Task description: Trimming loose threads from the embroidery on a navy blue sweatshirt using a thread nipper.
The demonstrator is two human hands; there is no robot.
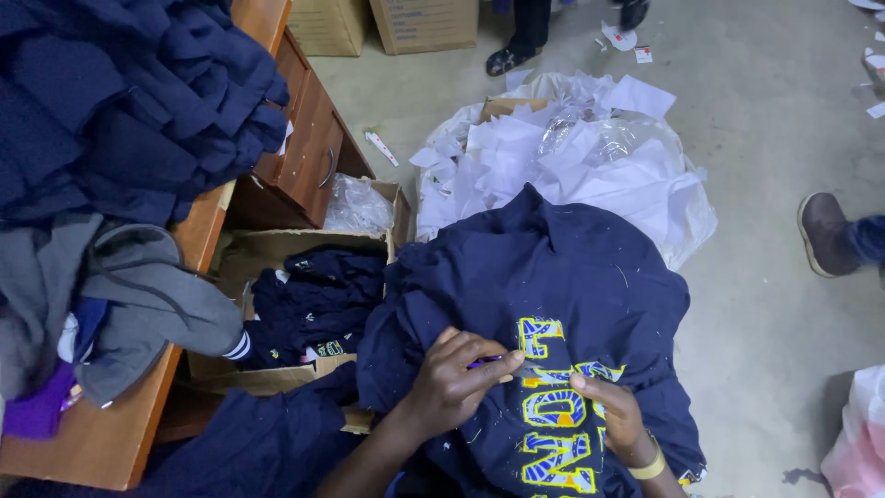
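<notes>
A navy garment [553, 277] with yellow and blue stitched letters lies spread over my lap. My left hand [456, 378] rests on it and grips a small purple-handled tool [489, 361] whose tip points at the letters. My right hand [604, 410], a yellow band on its wrist, pinches the fabric right beside the lettering. The two hands are almost touching over the letters.
A cardboard box [267, 249] with more navy garments stands to my left. A wooden desk [198, 231] holds piles of navy and grey clothes. A big bag of white paper scraps [590, 157] lies ahead. Another person's shoe [823, 232] is at the right; cartons [424, 23] stand at the back.
</notes>
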